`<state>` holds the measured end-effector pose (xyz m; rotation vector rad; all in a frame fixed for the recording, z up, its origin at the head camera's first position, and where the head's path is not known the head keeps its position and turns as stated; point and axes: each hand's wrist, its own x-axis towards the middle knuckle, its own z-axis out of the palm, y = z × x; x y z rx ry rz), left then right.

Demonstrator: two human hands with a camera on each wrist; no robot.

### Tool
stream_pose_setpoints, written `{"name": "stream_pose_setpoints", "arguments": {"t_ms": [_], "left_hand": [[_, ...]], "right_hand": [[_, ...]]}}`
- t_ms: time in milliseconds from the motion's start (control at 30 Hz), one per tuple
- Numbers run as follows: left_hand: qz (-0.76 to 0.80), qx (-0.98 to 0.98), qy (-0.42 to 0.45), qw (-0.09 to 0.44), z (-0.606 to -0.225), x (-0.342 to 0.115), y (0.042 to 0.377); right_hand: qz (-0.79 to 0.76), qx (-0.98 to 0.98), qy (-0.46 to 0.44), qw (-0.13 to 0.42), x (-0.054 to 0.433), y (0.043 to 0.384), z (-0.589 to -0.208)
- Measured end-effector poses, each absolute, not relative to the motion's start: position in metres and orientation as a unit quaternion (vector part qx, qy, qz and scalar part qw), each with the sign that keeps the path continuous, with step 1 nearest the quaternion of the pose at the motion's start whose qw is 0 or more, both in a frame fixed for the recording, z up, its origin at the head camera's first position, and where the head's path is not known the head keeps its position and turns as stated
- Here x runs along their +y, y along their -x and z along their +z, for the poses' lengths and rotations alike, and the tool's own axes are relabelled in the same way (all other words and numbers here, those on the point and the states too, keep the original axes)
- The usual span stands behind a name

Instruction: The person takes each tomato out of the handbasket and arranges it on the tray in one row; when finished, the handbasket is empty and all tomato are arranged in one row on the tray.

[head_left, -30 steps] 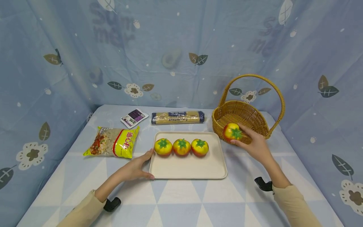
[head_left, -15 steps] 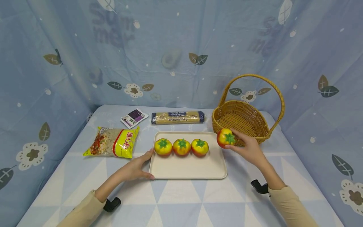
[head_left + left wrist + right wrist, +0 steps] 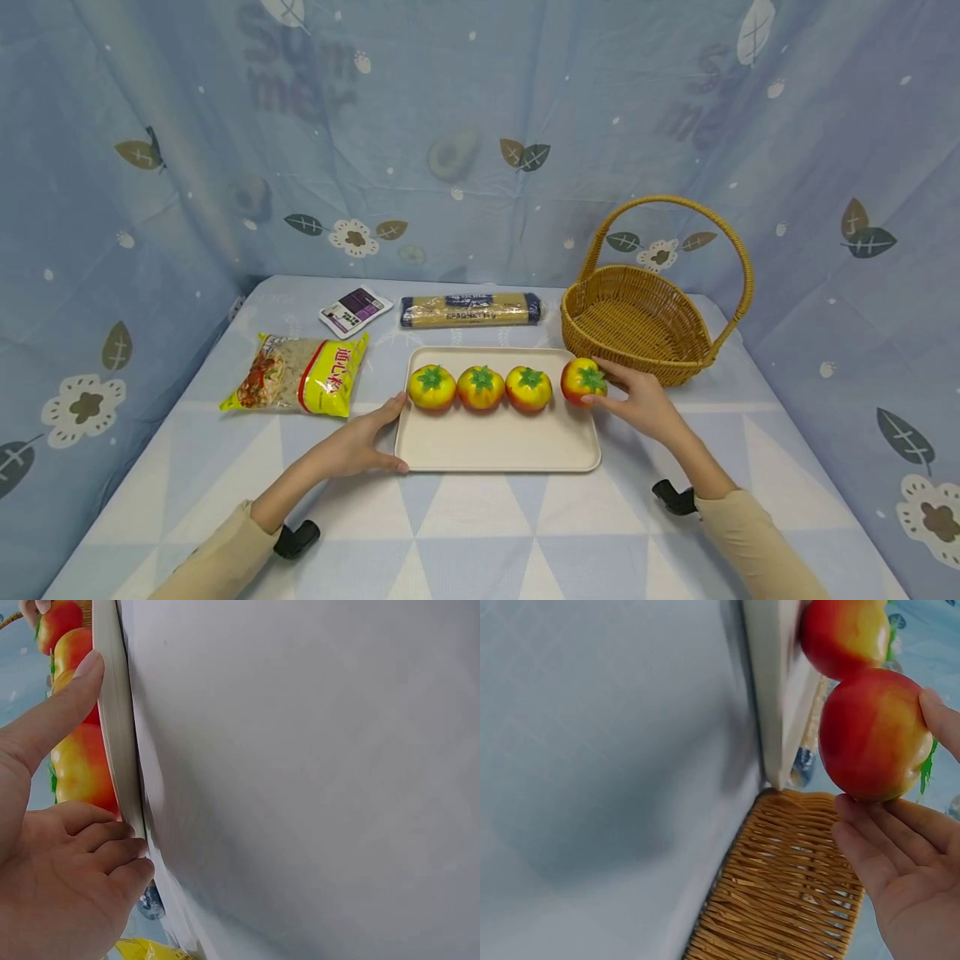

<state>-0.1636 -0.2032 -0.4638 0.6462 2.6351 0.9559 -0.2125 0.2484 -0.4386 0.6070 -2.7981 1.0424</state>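
In the head view my right hand point(image 3: 636, 402) pinches a red-and-yellow, persimmon-like fruit point(image 3: 579, 382) with a green leafy top between thumb and fingers. It is over the right end of the beige tray point(image 3: 487, 446). The right wrist view has this held fruit point(image 3: 870, 739) above the level of the tray's rim point(image 3: 769, 690). Three similar fruits point(image 3: 481, 389) sit in a row along the tray's far half. My left hand point(image 3: 352, 442) rests against the tray's left side, thumb at the near corner and fingers spread along the edge. Its fingertips touch the rim in the left wrist view.
A wicker basket point(image 3: 637, 321) with a tall handle stands behind the right hand. Behind the tray lies a spaghetti pack point(image 3: 470, 311). A yellow pasta bag point(image 3: 300, 375) and a small white-and-purple packet point(image 3: 356, 312) lie at the left. Patterned curtains point(image 3: 450, 125) surround the table.
My right hand has carried the fruit leftward and a little nearer, from in front of the basket to over the tray's right end. The left hand and tray have stayed in place.
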Motion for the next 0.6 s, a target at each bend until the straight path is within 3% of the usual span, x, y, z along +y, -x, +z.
{"name": "stream_pose_setpoints", "arguments": {"t_ms": [600], "left_hand": [[0.335, 0.907, -0.213, 0.142, -0.465, -0.203, 0.164]], "right_hand": [[0.327, -0.921, -0.210, 0.004, 0.244, 0.224, -0.455]]}}
